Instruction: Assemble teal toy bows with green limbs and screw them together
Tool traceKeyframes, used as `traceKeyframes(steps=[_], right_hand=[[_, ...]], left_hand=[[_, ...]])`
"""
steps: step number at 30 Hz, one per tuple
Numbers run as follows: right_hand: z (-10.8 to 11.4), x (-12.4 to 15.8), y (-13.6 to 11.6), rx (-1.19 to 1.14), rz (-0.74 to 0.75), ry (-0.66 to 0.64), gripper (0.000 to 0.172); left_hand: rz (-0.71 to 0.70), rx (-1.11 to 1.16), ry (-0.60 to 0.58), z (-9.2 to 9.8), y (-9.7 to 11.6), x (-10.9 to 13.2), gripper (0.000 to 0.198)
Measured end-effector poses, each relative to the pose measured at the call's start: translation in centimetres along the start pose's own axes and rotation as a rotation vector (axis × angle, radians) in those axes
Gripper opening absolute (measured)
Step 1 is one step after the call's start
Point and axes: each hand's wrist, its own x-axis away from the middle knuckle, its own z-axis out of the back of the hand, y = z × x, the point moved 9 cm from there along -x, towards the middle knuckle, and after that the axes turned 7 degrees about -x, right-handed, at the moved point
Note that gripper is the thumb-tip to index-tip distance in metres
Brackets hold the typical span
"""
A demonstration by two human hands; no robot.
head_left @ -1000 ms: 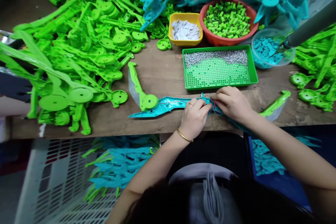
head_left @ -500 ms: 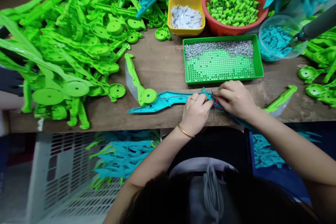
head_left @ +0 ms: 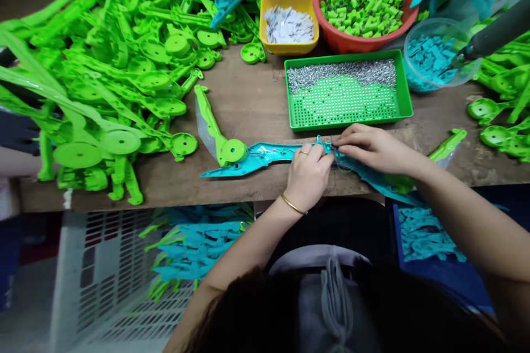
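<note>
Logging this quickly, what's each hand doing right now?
Left hand: closed, pinching the teal part.
Right hand: closed, fingertips pinching the wires on it.

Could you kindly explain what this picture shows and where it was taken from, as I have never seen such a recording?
There is no machine here: a person works with bare hands. The camera sits on their head and looks down, so their dark hair shows at the bottom edge. The left hand and right hand meet over a long turquoise plastic part lying on the near edge of a wooden bench. Their fingertips pinch thin wires on it. A green part lies against its left end. Behind stand a green tray of small metal pieces, a yellow tub of white bits, a red bowl of green tubes and a clear bowl of turquoise pieces. A heap of green parts fills the left side.
</note>
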Motion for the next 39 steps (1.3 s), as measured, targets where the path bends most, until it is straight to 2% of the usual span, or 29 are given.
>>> traceKeyframes(steps=[2, 7, 14, 18, 20, 25, 28, 31, 39], right_hand=[[0.3, -0.3, 0.7, -0.066, -0.040, 0.030, 0.027], [-0.1, -0.8, 1.5, 0.050, -0.094, 0.111, 0.013], [-0.6, -0.6, 1.3, 0.161, -0.080, 0.106, 0.010], [-0.7, -0.9, 1.3, 0.166, -0.093, 0.109, 0.008], [-0.4, -0.9, 1.5, 0.105, -0.112, 0.117, 0.009], [1.2, 0.9, 2.1, -0.177, -0.164, 0.107, 0.024], [2.2, 2.9, 2.2, -0.080, -0.176, 0.179, 0.020], [2.0, 4.1, 1.6, 0.088, -0.131, 0.218, 0.016], [0.4, 3.5, 0.3, 0.292, -0.013, 0.236, 0.021]], left_hand=[[0.006, 0.009, 0.011, 0.1, 0.0, 0.0, 0.025], [0.070, 0.104, 0.097, 0.5, -0.7, 0.2, 0.017], [-0.091, 0.199, 0.258, 2.8, 0.6, 1.2, 0.016], [-0.246, 0.083, 0.286, 3.0, 2.1, 1.2, 0.013], [-0.225, 0.037, 0.244, 2.4, 1.8, 0.5, 0.015], [-0.109, 0.028, 0.017, 0.6, 0.9, -1.4, 0.026], [-0.060, -0.054, -0.066, 0.3, 0.9, -1.9, 0.028], [-0.010, -0.064, -0.107, 0.2, 0.7, -2.4, 0.024], [-0.028, -0.103, -0.160, -0.5, 0.9, -2.8, 0.027]])
